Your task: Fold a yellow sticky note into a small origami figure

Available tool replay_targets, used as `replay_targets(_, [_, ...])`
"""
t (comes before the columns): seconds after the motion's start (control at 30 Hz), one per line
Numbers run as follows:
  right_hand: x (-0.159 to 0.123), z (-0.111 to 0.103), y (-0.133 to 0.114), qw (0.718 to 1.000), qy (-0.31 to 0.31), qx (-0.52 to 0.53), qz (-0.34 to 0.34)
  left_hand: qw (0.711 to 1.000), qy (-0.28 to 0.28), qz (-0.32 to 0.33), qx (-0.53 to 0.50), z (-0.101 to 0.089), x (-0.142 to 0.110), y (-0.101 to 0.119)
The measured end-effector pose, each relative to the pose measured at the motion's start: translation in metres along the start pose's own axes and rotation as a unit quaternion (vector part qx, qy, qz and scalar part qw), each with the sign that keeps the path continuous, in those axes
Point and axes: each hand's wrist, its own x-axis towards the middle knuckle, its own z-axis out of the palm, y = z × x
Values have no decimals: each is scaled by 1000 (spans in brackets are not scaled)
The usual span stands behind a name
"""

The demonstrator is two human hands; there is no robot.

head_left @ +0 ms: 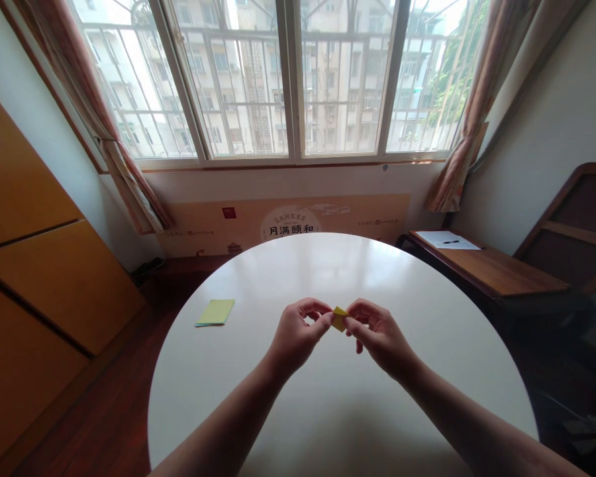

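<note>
Between my two hands is a small piece of folded yellow paper (339,319), held over the middle of the white table. My left hand (300,331) pinches its left edge between thumb and fingers. On the other side, my right hand (377,333) grips the right edge with thumb and forefinger, its other fingers curled below. The paper's finer creases are too small to make out. To the left on the tabletop lies a pad of yellow-green sticky notes (215,312) with a bluish layer at its bottom, apart from both hands.
The round white table (298,265) stands before a barred window (293,86) with tied curtains. At the right, a wooden bench (506,268) bears a white sheet (444,240) and a dark pen (451,242). An orange-brown cabinet (64,285) is at the left.
</note>
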Motion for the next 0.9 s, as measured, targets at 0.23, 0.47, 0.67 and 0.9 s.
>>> replay_targets(0.23, [0,2,-1,999,2,-50,-15,995,13,45,93,6,-6,4])
replay_targets(0.47, [2,1,1,992,6,-124,-24,991,9,61,121,11,-9,4])
replay_targets(0.67, [3,0,-3,990,-9,-139,-13,995,17,50,85,14,-9,4])
replay_targets(0.9, [7,-9,-2,994,-18,-106,13,999,35,17,31,3,-6,9])
